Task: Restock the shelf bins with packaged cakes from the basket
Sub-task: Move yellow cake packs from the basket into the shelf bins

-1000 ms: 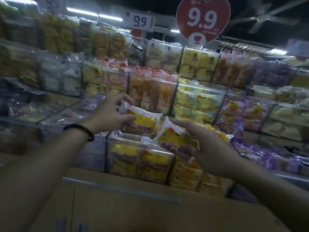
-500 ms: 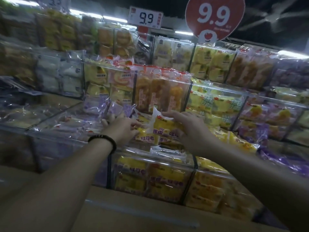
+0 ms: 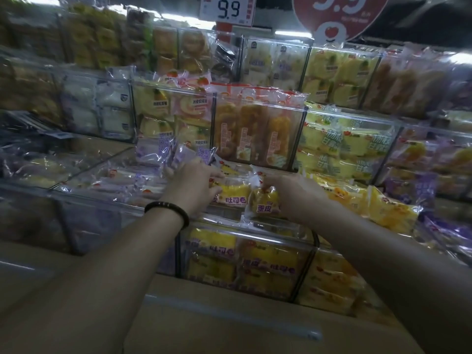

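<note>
We have both arms stretched out over a brown cardboard box (image 3: 229, 320) toward the tiered clear plastic shelf bins. Our left hand (image 3: 190, 186), a black bead bracelet (image 3: 167, 212) on its wrist, has its fingers curled around the left end of a yellow packaged toast-roll cake (image 3: 233, 192), pinching the wrapper between thumb and fingers. Our right hand (image 3: 293, 194) closes around the right side of a second yellow packaged cake (image 3: 263, 201), which lies touching the first. Both packets sit at the top of the open middle bin (image 3: 250, 233), on the stack of like yellow packets that shows through its clear front wall. Just left of our left hand stand purple-printed packets (image 3: 158, 149), and to the right of our right hand lie orange-and-yellow packets (image 3: 393, 213) in the neighbouring bin. Above, a white 9.9 price tag (image 3: 228, 10) and a red heart-shaped sign (image 3: 339, 14) hang over the upper bins. The basket is out of view.
</note>
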